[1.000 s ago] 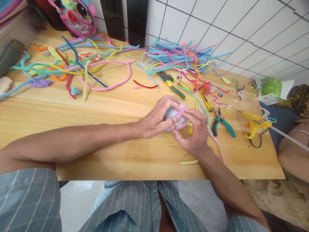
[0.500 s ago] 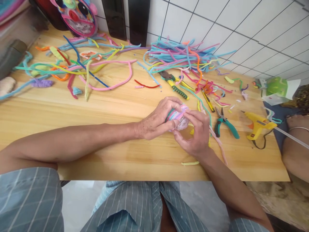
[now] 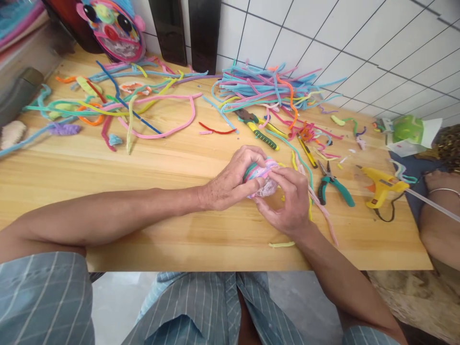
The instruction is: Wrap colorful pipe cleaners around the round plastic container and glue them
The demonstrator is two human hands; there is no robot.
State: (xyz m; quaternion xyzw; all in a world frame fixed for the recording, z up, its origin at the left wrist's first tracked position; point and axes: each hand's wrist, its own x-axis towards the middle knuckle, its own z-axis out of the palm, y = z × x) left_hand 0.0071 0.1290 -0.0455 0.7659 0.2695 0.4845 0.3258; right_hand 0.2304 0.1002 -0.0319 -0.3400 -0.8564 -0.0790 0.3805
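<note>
Both hands meet over the middle of the wooden table (image 3: 143,163). My left hand (image 3: 230,182) wraps round a small ball of wound pipe cleaners (image 3: 261,173) in pink, teal and pale colours. My right hand (image 3: 291,201) pinches the same ball from the right, fingertips pressed on its top. A loose pink pipe cleaner (image 3: 321,211) trails from the ball past my right wrist.
Heaps of coloured pipe cleaners (image 3: 258,86) cover the back of the table. Yellow-handled pliers (image 3: 260,127), teal-handled pliers (image 3: 332,184) and a yellow glue gun (image 3: 379,184) lie right of my hands. Another person's arm (image 3: 440,215) rests at the right edge. A colourful round craft face (image 3: 113,26) leans against the wall.
Both hands stay on the ball; my right fingers have shifted slightly over its top. The view has moved a little.
</note>
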